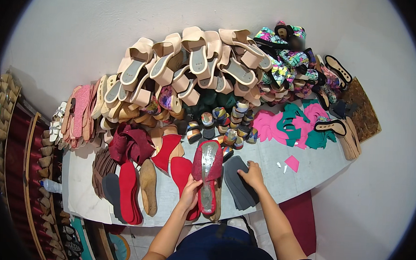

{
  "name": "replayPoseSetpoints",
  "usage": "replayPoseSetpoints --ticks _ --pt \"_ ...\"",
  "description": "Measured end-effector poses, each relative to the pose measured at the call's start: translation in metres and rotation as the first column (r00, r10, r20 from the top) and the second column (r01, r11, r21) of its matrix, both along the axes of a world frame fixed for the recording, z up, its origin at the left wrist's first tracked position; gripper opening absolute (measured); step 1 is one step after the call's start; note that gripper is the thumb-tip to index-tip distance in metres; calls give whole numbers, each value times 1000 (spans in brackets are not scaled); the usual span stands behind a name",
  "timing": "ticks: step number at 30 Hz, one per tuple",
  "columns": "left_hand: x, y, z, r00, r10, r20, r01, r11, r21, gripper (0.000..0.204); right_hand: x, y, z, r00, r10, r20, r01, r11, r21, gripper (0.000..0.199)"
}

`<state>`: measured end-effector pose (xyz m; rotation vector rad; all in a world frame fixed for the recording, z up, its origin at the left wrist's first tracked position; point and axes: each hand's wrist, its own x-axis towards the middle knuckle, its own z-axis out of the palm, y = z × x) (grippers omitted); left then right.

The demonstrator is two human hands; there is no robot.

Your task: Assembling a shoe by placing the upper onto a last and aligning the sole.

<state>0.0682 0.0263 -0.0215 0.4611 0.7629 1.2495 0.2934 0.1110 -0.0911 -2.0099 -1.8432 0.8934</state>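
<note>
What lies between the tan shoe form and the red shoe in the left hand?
In the head view, a red sole, partly covered by the left hand, lies between shoe form and red shoe.

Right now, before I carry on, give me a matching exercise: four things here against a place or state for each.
1. Left hand
2. Right hand
3. Foot-shaped form
4. Pink and green cut pieces

A. Touching the stack of dark grey sole pieces
B. Heaped on the right part of the table
C. Holding the red slipper
D. Tan, just right of the stacked red soles

Pairs: 1-C, 2-A, 3-D, 4-B
</note>
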Motion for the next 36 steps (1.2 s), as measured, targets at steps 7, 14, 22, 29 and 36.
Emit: replayPoseSetpoints --ticks 7,14,22,29,36 --pt "17 3 -1 998 15 -57 -14 1000 14 47 8 -5 5 998 -48 -44 45 997 -54 51" --pt "28 4 -5 997 70 -40 -70 997 14 49 22 -1 -3 864 -39 -502 -64 981 -186 39" --pt "35 3 -10 995 65 77 -63 998 -24 42 32 -6 48 -50 -447 -893 11 894 -448 25" --pt "40 2 -4 997 24 68 -21 999 -39 46 -1 -13 86 -149 -419 -896 -12 907 -422 23" --pt "46 1 -17 998 60 21 -59 998 -10 47 -42 -22 94 26 -367 -930 201 913 -354 25"
